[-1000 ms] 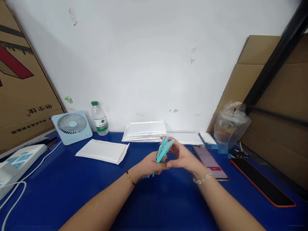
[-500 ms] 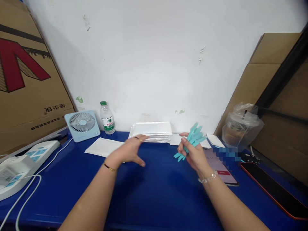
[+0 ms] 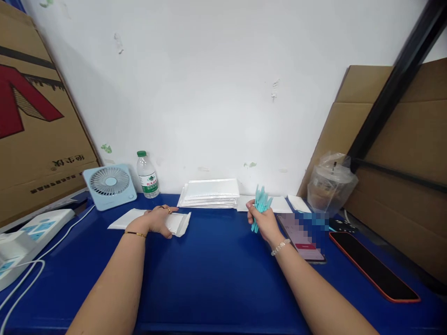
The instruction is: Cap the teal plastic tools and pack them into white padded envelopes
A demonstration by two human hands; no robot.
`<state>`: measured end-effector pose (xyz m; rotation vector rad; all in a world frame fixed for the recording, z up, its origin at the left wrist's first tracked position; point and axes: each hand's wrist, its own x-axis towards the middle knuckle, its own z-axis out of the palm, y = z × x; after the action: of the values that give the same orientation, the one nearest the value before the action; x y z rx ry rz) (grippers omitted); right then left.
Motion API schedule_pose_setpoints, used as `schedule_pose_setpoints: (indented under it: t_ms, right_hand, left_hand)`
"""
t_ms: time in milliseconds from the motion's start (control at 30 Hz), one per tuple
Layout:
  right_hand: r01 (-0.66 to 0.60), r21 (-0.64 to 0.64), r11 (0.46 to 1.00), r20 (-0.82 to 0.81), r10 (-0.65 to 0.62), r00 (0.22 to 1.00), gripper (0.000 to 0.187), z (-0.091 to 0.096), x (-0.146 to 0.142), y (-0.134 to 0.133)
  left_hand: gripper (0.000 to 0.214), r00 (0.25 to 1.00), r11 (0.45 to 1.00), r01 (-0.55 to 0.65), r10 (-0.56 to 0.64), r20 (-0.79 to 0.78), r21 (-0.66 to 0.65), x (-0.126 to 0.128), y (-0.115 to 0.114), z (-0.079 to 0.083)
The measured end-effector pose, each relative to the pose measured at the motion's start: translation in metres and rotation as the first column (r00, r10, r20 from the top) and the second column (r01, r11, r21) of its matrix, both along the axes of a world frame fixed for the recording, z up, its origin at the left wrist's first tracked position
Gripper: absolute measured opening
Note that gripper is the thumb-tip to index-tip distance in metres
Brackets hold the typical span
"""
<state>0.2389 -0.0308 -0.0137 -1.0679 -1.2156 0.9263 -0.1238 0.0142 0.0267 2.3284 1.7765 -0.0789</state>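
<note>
My right hand (image 3: 262, 219) is closed round a bunch of several thin teal sticks (image 3: 260, 202), held upright above the blue table (image 3: 223, 274). My left hand (image 3: 158, 219) lies on a white padded envelope (image 3: 179, 223) at the left of the table, fingers curled over its top face. A stack of the same white envelopes (image 3: 210, 192) sits against the wall between my hands.
A small blue fan (image 3: 109, 184) and a water bottle (image 3: 146, 174) stand at the back left, a white power strip (image 3: 30, 230) with cable further left. Two phones (image 3: 303, 237) (image 3: 373, 264) lie right, behind them a plastic cup in a bag (image 3: 328, 185). Cardboard (image 3: 38, 121) leans on both sides.
My hands have parted. The left went left and down onto the white envelope. The right carried the teal sticks to the right and now holds them upright.
</note>
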Motion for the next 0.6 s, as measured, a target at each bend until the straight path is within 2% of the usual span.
schedule_pose_setpoints:
  t_ms: [100,233,300,400,467,533,600]
  right_hand:
    - [-0.025,-0.053,0.998,0.041,0.027,0.999,0.037,0.003,0.0,-0.001]
    - [-0.021,-0.004,1.0,-0.15,0.02,0.989,0.04,0.015,-0.003,-0.004]
    - [0.03,0.044,0.999,-0.206,-0.021,0.978,0.041,0.025,-0.006,-0.009]
    - [0.085,0.075,0.994,-0.241,-0.065,0.968,0.041,0.039,-0.013,-0.019]
    - [0.066,0.076,0.995,-0.271,-0.043,0.962,0.038,0.046,-0.017,-0.027]
    - [0.067,0.096,0.993,-0.27,-0.038,0.962,0.038,0.049,-0.022,-0.033]
    - [0.122,0.117,0.986,-0.254,-0.089,0.963,0.039,0.049,-0.026,-0.036]
  left_hand:
    - [0.09,0.999,0.998,0.039,-0.039,-0.012,-0.052,0.018,-0.005,0.005]
    - [0.056,0.986,0.993,0.115,-0.11,0.123,-0.028,0.043,-0.016,0.008]
    - [0.047,0.963,0.987,0.161,-0.156,0.221,-0.006,0.06,-0.024,0.009]
    - [0.051,0.902,0.967,0.243,-0.255,0.349,0.08,0.093,-0.04,0.012]
    - [0.052,0.841,0.943,0.299,-0.332,0.427,0.144,0.117,-0.052,0.015]
    - [0.056,0.789,0.923,0.33,-0.384,0.48,0.197,0.137,-0.061,0.017]
    - [0.059,0.737,0.91,0.341,-0.414,0.534,0.236,0.152,-0.068,0.019]
